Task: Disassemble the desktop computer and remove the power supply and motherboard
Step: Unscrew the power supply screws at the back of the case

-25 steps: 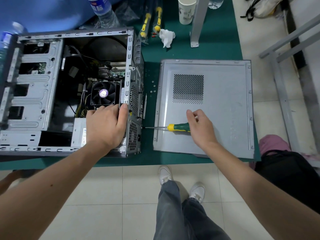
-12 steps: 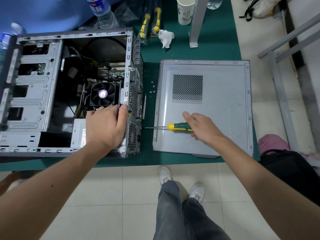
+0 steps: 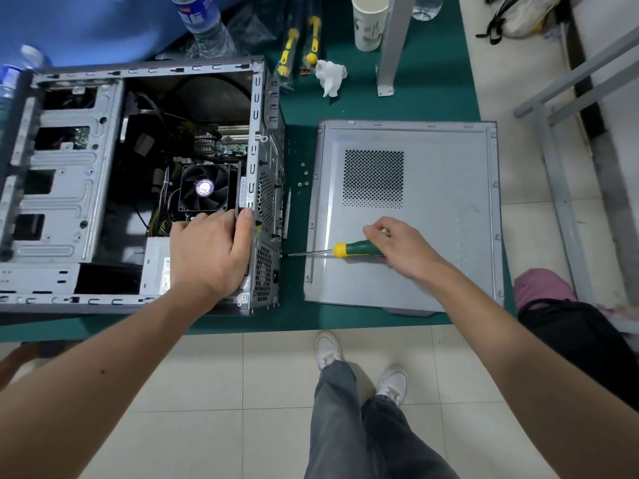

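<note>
The desktop computer case [image 3: 138,181] lies on its side at the left of the green counter [image 3: 432,102], its open side up. Inside, from left to right, sit the grey drive cage [image 3: 58,188], dark cables, the black cooler fan [image 3: 204,188] on the motherboard [image 3: 231,146], and – at the near right corner – the silver power supply [image 3: 157,267]. The left hand [image 3: 211,254] rests on the power supply and the case's rear edge, fingers curled over toward the fan and the thumb pressed along the rear frame, just as it was a second ago.

At the back of the counter stand a water bottle [image 3: 204,22], two yellow-handled tools [image 3: 301,43], a crumpled tissue [image 3: 330,76] and a paper cup [image 3: 368,22]. A few loose screws [image 3: 304,174] lie between the case and the removed side panel [image 3: 432,216], which lies flat on the right.

The screwdriver [image 3: 345,249] reaches across the gap, its tip at the rear panel beside the power supply. The right hand [image 3: 401,247] holds its green handle – the wrist has turned since the earlier pictures, so the knuckles now arch higher over the handle and the forefinger points left, while the screwdriver itself has kept its place.

Below the counter show tiled floor, grey trousers and white shoes [image 3: 359,361].
</note>
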{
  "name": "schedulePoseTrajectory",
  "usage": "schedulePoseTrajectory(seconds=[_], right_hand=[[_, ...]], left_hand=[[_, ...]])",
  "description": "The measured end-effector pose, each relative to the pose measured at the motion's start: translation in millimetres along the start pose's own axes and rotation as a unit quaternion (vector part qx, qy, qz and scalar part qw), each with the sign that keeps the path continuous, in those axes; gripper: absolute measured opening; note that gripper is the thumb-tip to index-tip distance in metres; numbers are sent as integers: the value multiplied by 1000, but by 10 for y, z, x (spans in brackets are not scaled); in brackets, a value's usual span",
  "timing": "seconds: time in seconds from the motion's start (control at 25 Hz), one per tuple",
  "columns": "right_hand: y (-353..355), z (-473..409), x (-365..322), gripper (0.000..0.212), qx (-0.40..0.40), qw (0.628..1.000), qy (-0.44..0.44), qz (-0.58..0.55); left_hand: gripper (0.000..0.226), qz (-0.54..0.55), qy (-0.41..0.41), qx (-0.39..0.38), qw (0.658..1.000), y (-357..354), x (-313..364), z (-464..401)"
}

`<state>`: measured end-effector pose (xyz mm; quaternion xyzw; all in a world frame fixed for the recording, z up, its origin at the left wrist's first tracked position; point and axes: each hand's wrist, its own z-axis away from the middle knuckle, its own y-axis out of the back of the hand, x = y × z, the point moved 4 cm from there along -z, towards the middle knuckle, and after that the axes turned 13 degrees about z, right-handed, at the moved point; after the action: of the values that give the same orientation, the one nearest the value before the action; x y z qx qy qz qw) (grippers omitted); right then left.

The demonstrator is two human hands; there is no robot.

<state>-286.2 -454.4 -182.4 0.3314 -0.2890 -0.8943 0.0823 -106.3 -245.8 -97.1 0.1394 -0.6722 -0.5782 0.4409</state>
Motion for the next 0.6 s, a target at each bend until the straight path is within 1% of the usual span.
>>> schedulePoseTrajectory(seconds=[0.04, 0.08, 0.12, 0.16, 0.2, 0.24, 0.28, 0.32, 0.36, 0.4, 0.44, 0.48, 0.52, 0.56, 0.6], right_hand=[[19, 3, 0, 10, 5, 998, 12, -63], [33, 2, 11, 14, 2, 991, 19, -132], [34, 5, 8, 25, -8, 978, 19, -208], [18, 7, 22, 25, -19, 971, 8, -239], [0, 16, 28, 18, -28, 974, -13, -224], [-18, 27, 19, 25, -42, 984, -30, -172], [-29, 23, 30, 39, -49, 994, -41, -91], [-35, 19, 21, 45, -41, 998, -37, -30], [-37, 4, 19, 40, -15, 1000, -23, -6], [-24, 0, 13, 27, 12, 999, -6, -33], [-10, -3, 16, 10, 23, 995, 5, -100], [-2, -16, 39, 12, 19, 986, 11, -166], [3, -15, 37, 25, 6, 972, 13, -235], [-3, -11, 43, 26, -9, 963, 5, -270], [-11, -9, 46, 15, -19, 966, -9, -256]], left_hand=[[47, 1, 0, -1, 1000, -1, 4, -3], [47, 0, 1, -2, 1000, -2, 5, -4], [48, -1, 3, -4, 1000, -1, 4, -6], [48, -2, 4, -6, 1000, -2, 2, -7], [49, -3, 6, -8, 1000, -3, 0, -10], [49, -5, 7, -9, 1000, -7, 0, -10], [50, -7, 9, -9, 1000, -6, -2, -11], [50, -8, 10, -11, 1000, -8, -6, -8], [50, -8, 9, -12, 1000, -9, -8, -6], [49, -8, 8, -11, 1000, -8, -6, -7], [49, -8, 7, -11, 1000, -6, -5, -7], [49, -8, 8, -10, 1000, -4, -6, -6], [50, -8, 8, -10, 1000, -2, -8, -7], [50, -9, 9, -10, 1000, -4, -8, -9], [50, -10, 10, -11, 1000, -7, -7, -11]])
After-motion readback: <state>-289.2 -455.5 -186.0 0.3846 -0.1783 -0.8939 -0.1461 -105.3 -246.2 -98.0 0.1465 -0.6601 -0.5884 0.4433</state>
